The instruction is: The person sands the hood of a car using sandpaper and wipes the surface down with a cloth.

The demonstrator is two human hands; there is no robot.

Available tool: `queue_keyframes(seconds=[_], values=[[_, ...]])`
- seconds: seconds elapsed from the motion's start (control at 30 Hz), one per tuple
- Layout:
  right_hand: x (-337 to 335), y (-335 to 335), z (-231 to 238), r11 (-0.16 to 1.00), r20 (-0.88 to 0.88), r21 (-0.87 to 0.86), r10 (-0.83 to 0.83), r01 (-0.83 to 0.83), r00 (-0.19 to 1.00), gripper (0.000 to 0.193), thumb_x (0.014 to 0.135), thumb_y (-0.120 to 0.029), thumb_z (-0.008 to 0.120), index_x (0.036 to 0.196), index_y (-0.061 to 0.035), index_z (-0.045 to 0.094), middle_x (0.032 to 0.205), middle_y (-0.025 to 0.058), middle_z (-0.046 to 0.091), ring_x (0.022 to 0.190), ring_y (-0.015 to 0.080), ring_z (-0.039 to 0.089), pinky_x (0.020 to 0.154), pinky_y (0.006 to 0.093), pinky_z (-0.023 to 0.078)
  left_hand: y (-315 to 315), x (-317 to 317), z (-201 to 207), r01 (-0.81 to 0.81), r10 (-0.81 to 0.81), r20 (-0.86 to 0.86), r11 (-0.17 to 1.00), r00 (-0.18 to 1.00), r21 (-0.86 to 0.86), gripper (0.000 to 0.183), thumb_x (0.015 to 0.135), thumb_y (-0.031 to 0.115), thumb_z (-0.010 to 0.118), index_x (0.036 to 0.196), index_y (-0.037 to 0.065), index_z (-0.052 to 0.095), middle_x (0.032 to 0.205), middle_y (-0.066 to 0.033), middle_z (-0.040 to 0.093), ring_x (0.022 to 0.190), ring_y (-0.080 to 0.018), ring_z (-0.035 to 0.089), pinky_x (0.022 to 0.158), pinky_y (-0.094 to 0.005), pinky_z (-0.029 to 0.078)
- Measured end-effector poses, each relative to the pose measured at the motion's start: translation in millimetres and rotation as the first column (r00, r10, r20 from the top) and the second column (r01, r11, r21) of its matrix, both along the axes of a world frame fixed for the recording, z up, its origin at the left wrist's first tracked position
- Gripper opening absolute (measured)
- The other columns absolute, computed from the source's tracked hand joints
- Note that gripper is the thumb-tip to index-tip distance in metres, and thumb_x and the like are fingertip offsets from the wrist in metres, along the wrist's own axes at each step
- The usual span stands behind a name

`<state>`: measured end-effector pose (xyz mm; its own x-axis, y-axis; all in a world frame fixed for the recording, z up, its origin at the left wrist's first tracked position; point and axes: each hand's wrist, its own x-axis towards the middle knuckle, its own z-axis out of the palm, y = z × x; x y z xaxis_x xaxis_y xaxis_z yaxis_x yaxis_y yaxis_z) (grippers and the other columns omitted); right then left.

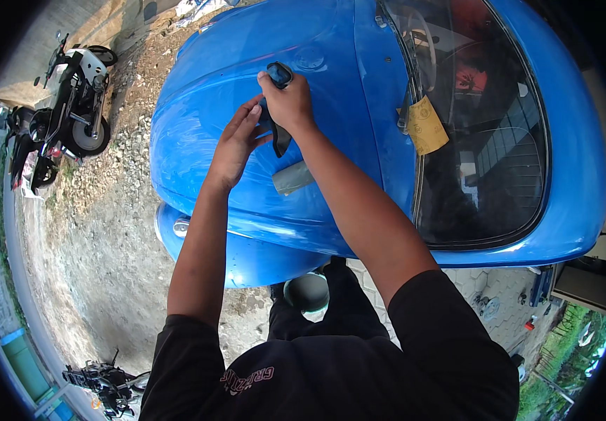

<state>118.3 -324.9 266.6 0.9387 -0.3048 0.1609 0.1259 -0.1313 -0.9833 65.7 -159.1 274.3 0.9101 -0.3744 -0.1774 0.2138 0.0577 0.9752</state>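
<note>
Above the blue car's hood (212, 133), my right hand (287, 102) is closed round a black object (280, 73). One end of it, dark and glossy with a rounded frame, sticks out above the fist. Below the fist a black, strap-like part (280, 142) hangs down; the middle is hidden by my fingers, and its exact kind is unclear. Beside it, my left hand (236, 144) has its fingers stretched out, with the fingertips close to the black object. A grey-green folded sheet (293, 179) lies on the hood below my hands.
A yellow-brown paper sheet (426, 126) lies by the wiper on the windshield (485, 168). A round bucket (306, 291) stands near my legs, under the car's side. Motorcycles (71, 105) are parked on gravelly ground at the left; another motorcycle (106, 384) is at lower left.
</note>
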Motion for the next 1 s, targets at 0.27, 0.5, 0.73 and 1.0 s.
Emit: queue_keyframes(seconds=[0.27,0.5,0.73,1.0], values=[[-33,-31,-24,0.987,0.066,-0.092,0.138,-0.131,0.988,0.073,0.112,-0.034,0.084,0.17,-0.0034,0.052,0.164,0.0282,0.054,0.145,0.0419,0.068,0.123,0.0491,0.056,-28,0,15,-0.149,0.169,0.262,0.984,0.95,-0.096,0.058,0.121,0.01,0.075,0.177,0.009,0.06,0.148,-0.009,0.076,0.119,-0.0172,0.08,0.107,-0.0383,0.066],[-88,-131,7,0.519,-0.117,-0.85,-0.36,0.094,0.926,0.076,0.109,-0.021,0.073,0.18,-0.0063,0.048,0.182,0.0263,0.047,0.174,0.0453,0.045,0.132,0.0728,0.048,-10,-103,-16,-0.035,-0.229,0.463,0.869,0.856,0.494,0.032,0.115,0.005,0.077,0.146,0.01,0.08,0.115,-0.0107,0.084,0.109,-0.0258,0.085,0.094,-0.0382,0.068],[-108,-174,-70,0.286,-0.11,-0.956,-0.144,-0.065,0.983,0.075,0.115,-0.033,0.071,0.185,-0.0239,0.048,0.191,0.0094,0.039,0.184,0.0424,0.028,0.139,0.0806,0.036,-13,-126,-70,-0.126,-0.503,0.61,0.7,0.612,0.703,0.055,0.106,0.008,0.082,0.16,0.014,0.074,0.14,-0.0109,0.077,0.129,-0.0357,0.076,0.11,-0.0508,0.062],[-116,-173,-77,0.239,-0.041,-0.971,-0.08,-0.021,0.996,0.074,0.119,-0.038,0.067,0.188,-0.0306,0.043,0.194,0.0045,0.037,0.186,0.0405,0.021,0.138,0.082,0.036,1,-79,-84,-0.171,-0.514,0.616,0.668,0.597,0.724,0.073,0.105,0.018,0.089,0.173,0.02,0.064,0.17,-0.0149,0.062,0.154,-0.0406,0.063,0.122,-0.0573,0.054]])
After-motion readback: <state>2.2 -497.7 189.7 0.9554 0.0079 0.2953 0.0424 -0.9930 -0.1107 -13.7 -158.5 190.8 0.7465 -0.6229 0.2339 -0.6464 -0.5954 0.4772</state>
